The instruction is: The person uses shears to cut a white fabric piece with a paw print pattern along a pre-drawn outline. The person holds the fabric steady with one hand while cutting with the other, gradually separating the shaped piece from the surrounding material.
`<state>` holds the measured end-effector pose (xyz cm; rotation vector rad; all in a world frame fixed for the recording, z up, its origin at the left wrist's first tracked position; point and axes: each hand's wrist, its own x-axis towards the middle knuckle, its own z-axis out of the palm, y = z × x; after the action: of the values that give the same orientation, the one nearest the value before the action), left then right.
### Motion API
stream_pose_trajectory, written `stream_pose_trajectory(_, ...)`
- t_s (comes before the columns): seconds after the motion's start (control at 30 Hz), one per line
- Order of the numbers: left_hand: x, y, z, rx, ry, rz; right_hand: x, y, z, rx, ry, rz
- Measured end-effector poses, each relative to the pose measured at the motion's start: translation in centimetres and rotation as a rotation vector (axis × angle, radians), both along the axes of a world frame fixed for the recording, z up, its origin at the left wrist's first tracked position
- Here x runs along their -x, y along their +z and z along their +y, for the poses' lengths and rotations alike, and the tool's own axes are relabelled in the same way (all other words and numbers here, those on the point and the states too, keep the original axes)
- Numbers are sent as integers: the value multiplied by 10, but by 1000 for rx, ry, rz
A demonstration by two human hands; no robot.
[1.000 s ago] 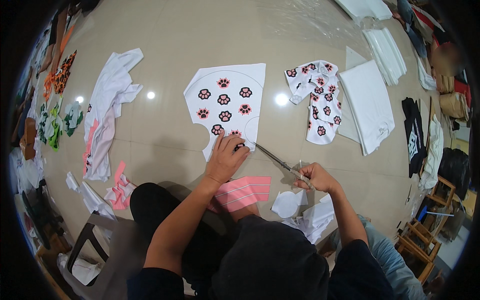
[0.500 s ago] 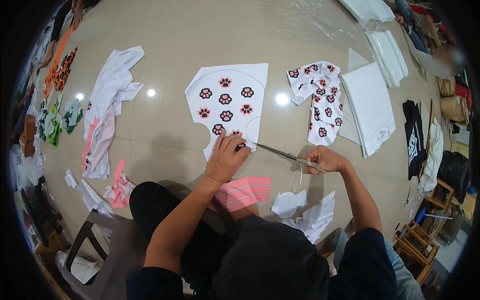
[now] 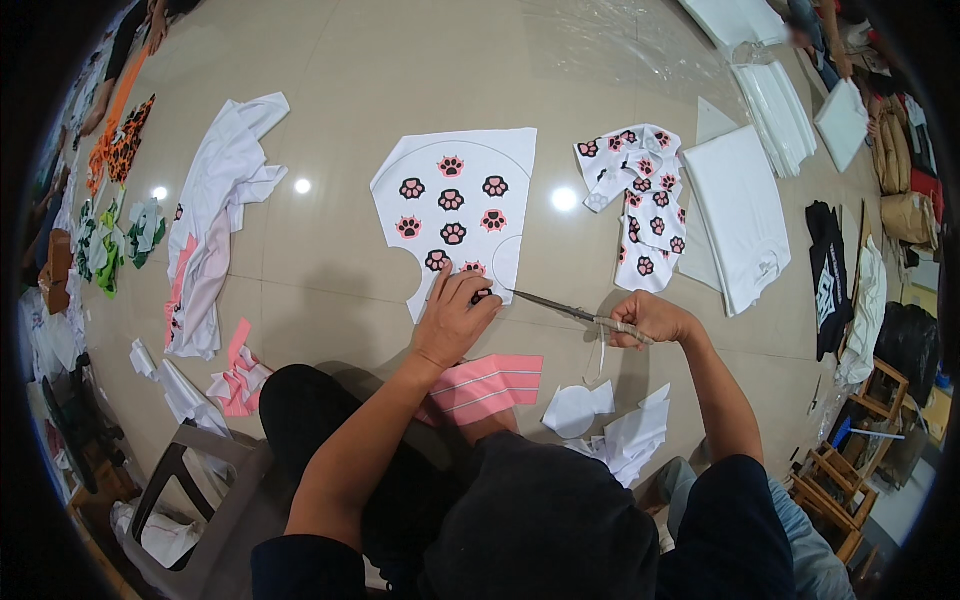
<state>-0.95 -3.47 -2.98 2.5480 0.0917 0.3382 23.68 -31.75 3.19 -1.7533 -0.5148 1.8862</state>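
A white cloth piece with black and pink paw prints (image 3: 415, 222) lies on the floor before me, a curved line drawn near its far edge. My left hand (image 3: 457, 312) holds its near edge with bent fingers; the thumb's grip is partly hidden. My right hand (image 3: 648, 320) is closed round the handles of long dark scissors (image 3: 560, 306), the grips wrapped in a pale material. Their tips point left and meet the cloth's right edge, close to my left fingers. Nearer to me is a pink cloth piece with pale stripes (image 3: 500, 385).
White scraps (image 3: 578, 410) lie below the scissors. To the right are a paw-print garment (image 3: 650, 215) and folded white cloth (image 3: 742, 220); at left, a white and pink bundle (image 3: 228, 190), pink scraps (image 3: 240, 385) and a grey plastic chair (image 3: 215, 500). A person's hand (image 3: 845, 68) shows at far right.
The scissors and both my hands have barely shifted. At the far right, the other person has moved, and a folded white piece now shows upright below their hand.
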Motion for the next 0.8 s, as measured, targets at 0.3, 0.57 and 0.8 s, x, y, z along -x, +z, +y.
stream_pose_trajectory(0.3, 0, 1, -1, 15, 3, 0, -2, -3, 0, -5, 21, -19)
stream_pose_trajectory(0.57, -1, 0, 0, 1, 7, -11, -2, -1, 1, -11, 12, -16)
stream_pose_trajectory(0.8, 0, -2, -1, -2, 9, -15, 6, -1, -2, -17, -36, -12)
